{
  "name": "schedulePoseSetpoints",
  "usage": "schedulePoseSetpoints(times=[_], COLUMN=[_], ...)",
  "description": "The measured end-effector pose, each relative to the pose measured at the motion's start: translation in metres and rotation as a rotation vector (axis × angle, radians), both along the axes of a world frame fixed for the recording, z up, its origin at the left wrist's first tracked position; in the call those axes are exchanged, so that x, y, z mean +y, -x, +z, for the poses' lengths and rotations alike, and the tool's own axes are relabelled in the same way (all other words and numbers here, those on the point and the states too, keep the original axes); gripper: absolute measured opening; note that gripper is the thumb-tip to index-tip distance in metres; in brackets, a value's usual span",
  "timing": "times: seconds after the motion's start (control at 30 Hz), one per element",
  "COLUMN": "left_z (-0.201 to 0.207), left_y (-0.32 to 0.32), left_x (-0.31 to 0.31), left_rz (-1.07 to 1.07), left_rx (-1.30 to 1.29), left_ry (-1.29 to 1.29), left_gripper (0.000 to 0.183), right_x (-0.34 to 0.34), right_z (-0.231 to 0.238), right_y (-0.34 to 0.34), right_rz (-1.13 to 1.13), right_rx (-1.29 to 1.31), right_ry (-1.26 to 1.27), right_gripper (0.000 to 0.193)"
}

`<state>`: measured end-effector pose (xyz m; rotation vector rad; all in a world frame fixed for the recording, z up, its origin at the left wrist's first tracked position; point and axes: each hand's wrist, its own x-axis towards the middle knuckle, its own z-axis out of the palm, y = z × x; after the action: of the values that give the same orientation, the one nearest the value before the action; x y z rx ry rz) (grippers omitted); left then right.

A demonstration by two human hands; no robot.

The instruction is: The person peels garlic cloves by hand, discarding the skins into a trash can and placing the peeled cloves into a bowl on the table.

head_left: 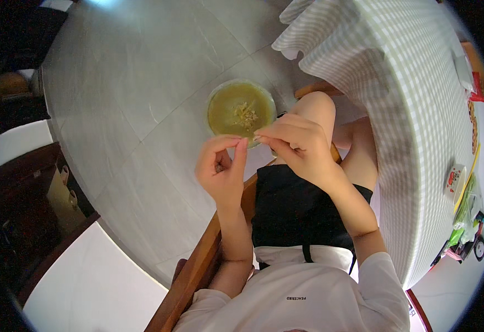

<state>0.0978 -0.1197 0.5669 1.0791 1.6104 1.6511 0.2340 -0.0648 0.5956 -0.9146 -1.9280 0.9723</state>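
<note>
My left hand (222, 169) is closed, with thumb and forefinger pinched together. Something small and dark shows in the hollow of its curled fingers, too unclear to name. Close beside it, my right hand (300, 146) pinches a tiny pale bit (257, 138) whose kind I cannot make out. The two sets of fingertips almost meet above the near rim of a round bin with a yellow-green inside (220, 108). A small heap of pale brownish scraps (246, 115) lies in the bottom of that bin.
I sit on a wooden chair (198, 268) over a grey tiled floor (142, 83). To my right stands a table under a checked cloth (402, 110), bearing a patterned cup (455, 181) and plastic bags (466, 218). Dark furniture (43, 205) stands at the left.
</note>
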Motion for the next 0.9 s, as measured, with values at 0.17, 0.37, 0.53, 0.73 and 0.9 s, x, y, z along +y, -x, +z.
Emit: schedulePoseSetpoints(times=[0.17,0.37,0.53,0.73,0.9], left_z=[0.012,0.019,0.026,0.024,0.027], left_y=[0.001,-0.004,-0.004,-0.005,-0.006], left_x=[0.001,0.001,-0.001,-0.002,-0.005], left_rz=[-0.049,-0.099,-0.126,-0.132,-0.121], left_rx=[0.114,0.122,0.146,0.274,0.19], left_ry=[-0.009,-0.011,0.058,0.056,0.121], left_gripper=[0.012,0.013,0.013,0.012,0.011], right_x=[-0.001,0.0,-0.001,-0.004,-0.004], right_z=[0.005,0.005,0.005,0.004,0.006], right_y=[0.002,0.0,-0.004,-0.005,-0.007], right_rz=[-0.02,-0.002,0.019,0.009,0.034], right_rx=[-0.009,-0.025,-0.099,-0.144,-0.151], right_ry=[0.066,-0.028,-0.139,-0.228,-0.272], right_gripper=[0.011,0.014,0.02,0.021,0.022])
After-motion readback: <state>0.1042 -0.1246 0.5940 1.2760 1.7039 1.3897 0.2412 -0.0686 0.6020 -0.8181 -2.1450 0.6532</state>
